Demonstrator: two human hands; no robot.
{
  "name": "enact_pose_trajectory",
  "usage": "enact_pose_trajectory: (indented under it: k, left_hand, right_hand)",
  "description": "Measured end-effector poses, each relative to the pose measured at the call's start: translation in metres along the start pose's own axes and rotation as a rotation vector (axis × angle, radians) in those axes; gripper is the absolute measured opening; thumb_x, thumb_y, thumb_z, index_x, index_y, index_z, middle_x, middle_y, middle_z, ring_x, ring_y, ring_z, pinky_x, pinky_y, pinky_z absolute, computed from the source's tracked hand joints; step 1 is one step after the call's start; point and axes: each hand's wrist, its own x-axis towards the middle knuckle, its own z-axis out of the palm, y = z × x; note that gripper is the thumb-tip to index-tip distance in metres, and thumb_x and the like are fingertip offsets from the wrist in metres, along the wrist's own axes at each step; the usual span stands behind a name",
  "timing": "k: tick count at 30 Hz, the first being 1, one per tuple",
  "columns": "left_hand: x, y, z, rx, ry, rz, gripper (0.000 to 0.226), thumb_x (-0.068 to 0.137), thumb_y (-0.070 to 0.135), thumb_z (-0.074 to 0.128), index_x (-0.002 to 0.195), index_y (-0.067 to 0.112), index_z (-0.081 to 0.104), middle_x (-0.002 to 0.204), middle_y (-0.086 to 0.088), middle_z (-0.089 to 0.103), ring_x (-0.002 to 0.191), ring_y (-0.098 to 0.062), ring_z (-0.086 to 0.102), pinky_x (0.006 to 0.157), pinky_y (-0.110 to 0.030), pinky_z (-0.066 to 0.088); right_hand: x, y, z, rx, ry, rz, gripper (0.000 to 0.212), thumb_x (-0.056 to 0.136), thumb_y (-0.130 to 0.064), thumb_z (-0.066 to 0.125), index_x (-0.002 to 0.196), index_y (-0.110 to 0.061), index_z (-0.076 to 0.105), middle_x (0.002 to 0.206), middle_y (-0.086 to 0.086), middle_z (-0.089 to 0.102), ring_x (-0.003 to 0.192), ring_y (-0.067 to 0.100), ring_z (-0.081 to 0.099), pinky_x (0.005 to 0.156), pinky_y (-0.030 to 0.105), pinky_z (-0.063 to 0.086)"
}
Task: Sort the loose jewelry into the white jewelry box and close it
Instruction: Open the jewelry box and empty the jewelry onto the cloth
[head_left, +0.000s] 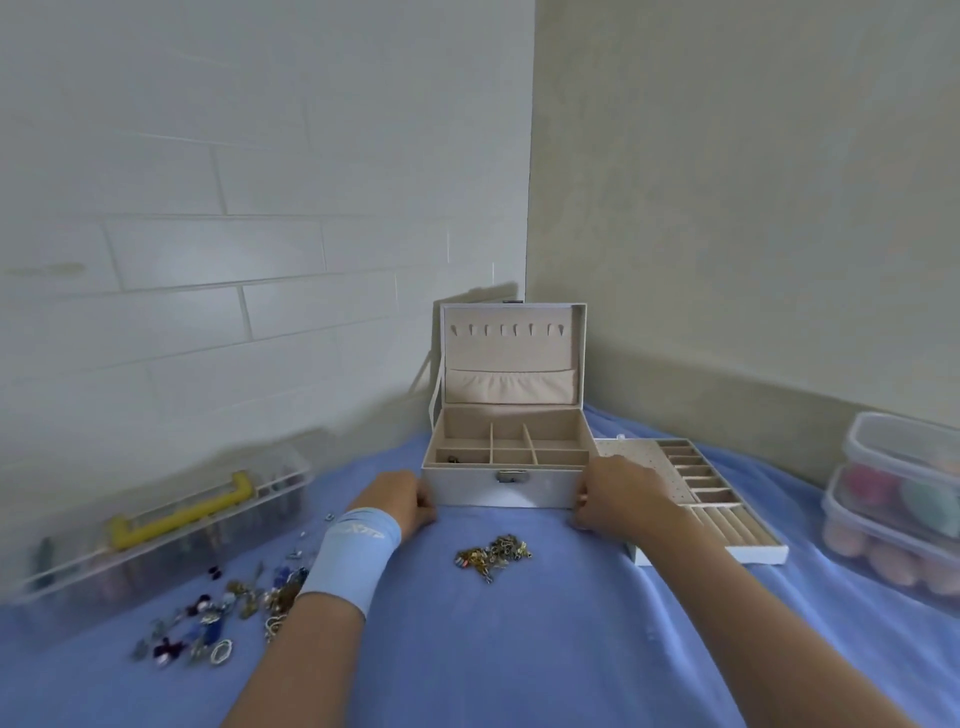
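Observation:
The white jewelry box (506, 488) stands on the blue cloth with its lid up, showing beige compartments; a small dark piece lies in the front left one. My left hand (402, 501), in a blue wristband, grips the box's front left corner. My right hand (621, 491) grips its front right corner. A small heap of gold-coloured jewelry (493, 556) lies just in front of the box between my arms. A wider scatter of mixed jewelry (218, 618), blue, dark and silver pieces, lies at the left under my left forearm.
The box's removable white tray (722, 512) with slotted rows lies right of it, partly under my right hand. A clear case with a yellow handle (171, 525) sits at the left. Two stacked clear lidded containers (904, 499) stand at the far right. Walls close behind.

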Motion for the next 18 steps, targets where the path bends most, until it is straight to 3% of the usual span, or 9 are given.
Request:
enact_pose_trajectory:
  k: [2,4,8,10,12,15,18]
  left_hand:
    - [0.001,-0.001,0.002,0.015,0.033,-0.007,0.012,0.084,0.025,0.066,0.077,0.017,0.071,0.09,-0.005,0.072,0.082,-0.024,0.064,0.074,-0.031,0.052]
    - [0.0,-0.003,0.001,0.003,0.057,-0.011,0.01,0.081,0.027,0.072,0.086,0.022,0.078,0.095,0.0,0.074,0.086,-0.021,0.066,0.079,-0.031,0.055]
    - [-0.003,-0.006,-0.003,0.01,0.036,-0.025,0.03,0.08,0.033,0.075,0.109,0.027,0.073,0.112,0.001,0.069,0.1,-0.02,0.064,0.091,-0.033,0.052]
    - [-0.005,0.0,-0.008,-0.002,0.054,0.012,0.015,0.084,0.028,0.068,0.099,0.026,0.07,0.105,-0.002,0.069,0.093,-0.023,0.064,0.089,-0.035,0.053]
    - [-0.007,0.011,-0.014,-0.051,0.108,0.068,0.01,0.088,0.024,0.061,0.089,0.019,0.069,0.096,-0.002,0.07,0.086,-0.023,0.064,0.086,-0.037,0.053]
    - [-0.01,0.04,-0.022,-0.172,0.157,0.183,0.013,0.091,0.028,0.06,0.094,0.022,0.071,0.097,0.003,0.07,0.092,-0.019,0.064,0.088,-0.035,0.051]
    - [-0.007,0.077,-0.022,-0.227,0.166,0.306,0.017,0.094,0.026,0.057,0.104,0.03,0.071,0.107,0.008,0.07,0.099,-0.014,0.063,0.091,-0.032,0.05]
  right_hand:
    - [0.001,-0.002,0.005,-0.034,-0.001,0.015,0.033,0.083,-0.038,0.067,0.061,-0.024,0.045,0.066,-0.008,0.048,0.075,0.02,0.057,0.062,0.026,0.04]
    - [0.002,-0.001,0.005,-0.041,0.003,0.011,0.034,0.083,-0.036,0.067,0.061,-0.024,0.045,0.066,-0.007,0.048,0.075,0.019,0.056,0.055,0.026,0.035]
    - [0.001,0.006,-0.002,0.026,0.013,-0.021,0.033,0.083,-0.038,0.066,0.06,-0.022,0.049,0.067,-0.006,0.053,0.076,0.02,0.058,0.071,0.031,0.048]
    - [-0.004,0.012,-0.011,0.052,0.054,-0.025,0.023,0.088,-0.039,0.062,0.071,-0.023,0.06,0.081,-0.004,0.063,0.09,0.02,0.06,0.075,0.032,0.048]
    - [-0.008,0.019,-0.018,0.039,0.088,-0.005,0.019,0.091,-0.039,0.06,0.097,-0.025,0.07,0.108,-0.001,0.069,0.108,0.021,0.061,0.083,0.034,0.052]
    - [-0.015,0.026,-0.019,0.076,0.071,-0.002,0.035,0.087,-0.04,0.066,0.12,-0.027,0.065,0.13,-0.001,0.062,0.13,0.021,0.051,0.094,0.033,0.046]
    - [-0.02,0.029,-0.012,0.129,-0.002,0.042,0.071,0.073,-0.048,0.082,0.133,-0.026,0.051,0.134,0.001,0.053,0.132,0.024,0.045,0.096,0.031,0.04]
